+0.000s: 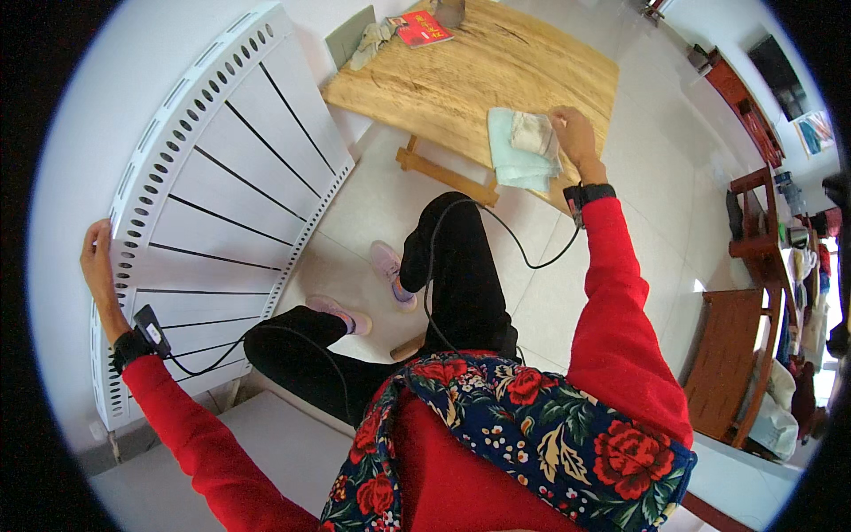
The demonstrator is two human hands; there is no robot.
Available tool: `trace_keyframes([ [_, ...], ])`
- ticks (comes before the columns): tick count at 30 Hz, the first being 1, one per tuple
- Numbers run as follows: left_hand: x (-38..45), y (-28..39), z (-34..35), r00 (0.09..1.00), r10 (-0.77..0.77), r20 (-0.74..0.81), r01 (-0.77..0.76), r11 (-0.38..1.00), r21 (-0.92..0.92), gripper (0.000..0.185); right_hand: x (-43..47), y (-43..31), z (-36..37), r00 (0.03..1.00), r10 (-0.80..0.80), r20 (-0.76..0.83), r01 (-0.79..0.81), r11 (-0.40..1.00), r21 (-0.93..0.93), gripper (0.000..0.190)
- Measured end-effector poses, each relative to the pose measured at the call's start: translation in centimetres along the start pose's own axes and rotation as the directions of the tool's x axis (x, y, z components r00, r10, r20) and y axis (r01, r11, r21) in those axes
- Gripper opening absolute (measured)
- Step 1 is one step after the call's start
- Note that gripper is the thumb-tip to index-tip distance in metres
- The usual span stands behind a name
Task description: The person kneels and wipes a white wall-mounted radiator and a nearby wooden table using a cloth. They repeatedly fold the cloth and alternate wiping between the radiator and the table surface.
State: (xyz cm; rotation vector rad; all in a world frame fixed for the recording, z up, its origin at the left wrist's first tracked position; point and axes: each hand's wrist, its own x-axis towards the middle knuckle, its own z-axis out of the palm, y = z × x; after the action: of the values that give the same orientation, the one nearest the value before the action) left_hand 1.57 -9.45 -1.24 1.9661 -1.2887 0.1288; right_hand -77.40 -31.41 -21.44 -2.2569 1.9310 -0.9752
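Note:
On the left, my left hand (98, 266) rests along the top edge of a white panel radiator (219, 193) fixed by the wall; whether its fingers grip the edge is hard to see. My right hand (576, 138) is over the near right part of a wooden table, with curled fingers pinching the edge of a folded white cloth (530, 132). That cloth lies on top of a pale green cloth (522, 174), which hangs slightly past the table's near edge. Both wrists wear black bands with small devices and cables.
The wooden table (465, 80) bears a red book (425, 29), a crumpled greyish cloth (372, 45) and a grey cup-like container (450, 12) at its far end. A black cable (532, 266) loops over my lap. Wooden furniture (725, 359) with piled fabrics stands at right.

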Motion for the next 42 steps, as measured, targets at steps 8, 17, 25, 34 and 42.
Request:
trace_keyframes([
  [8, 0.1, -0.2, 0.1, 0.999, 0.048, -0.011, -0.048, 0.999, -0.019, 0.026, -4.7, -1.8, 2.1, 0.977, -0.147, 0.155, 0.162, 0.983, -0.087, 0.032],
  [17, 0.3, -0.4, 0.0, 1.000, 0.017, 0.006, -0.017, 1.000, -0.012, 0.027, 1.1, -0.7, 0.0, 0.975, 0.089, 0.202, -0.086, 0.996, -0.020, 0.027],
  [25, 0.2, -0.1, 0.0, 1.000, 0.012, 0.018, -0.011, 1.000, -0.022, 0.028, -0.6, 0.3, 0.1, 0.810, 0.408, 0.422, -0.574, 0.697, 0.429, 0.045],
  [34, 0.6, -0.4, 0.0, 1.000, 0.022, -0.001, -0.022, 1.000, -0.006, 0.028, -3.3, -1.5, 0.6, 0.993, 0.068, -0.097, -0.083, 0.984, -0.157, 0.043],
  [42, 0.6, -0.7, -0.2, 0.998, 0.065, 0.013, -0.066, 0.996, 0.052, 0.030, -5.5, -4.7, 5.6, 0.966, 0.125, 0.225, -0.030, 0.923, -0.383, 0.059],
])
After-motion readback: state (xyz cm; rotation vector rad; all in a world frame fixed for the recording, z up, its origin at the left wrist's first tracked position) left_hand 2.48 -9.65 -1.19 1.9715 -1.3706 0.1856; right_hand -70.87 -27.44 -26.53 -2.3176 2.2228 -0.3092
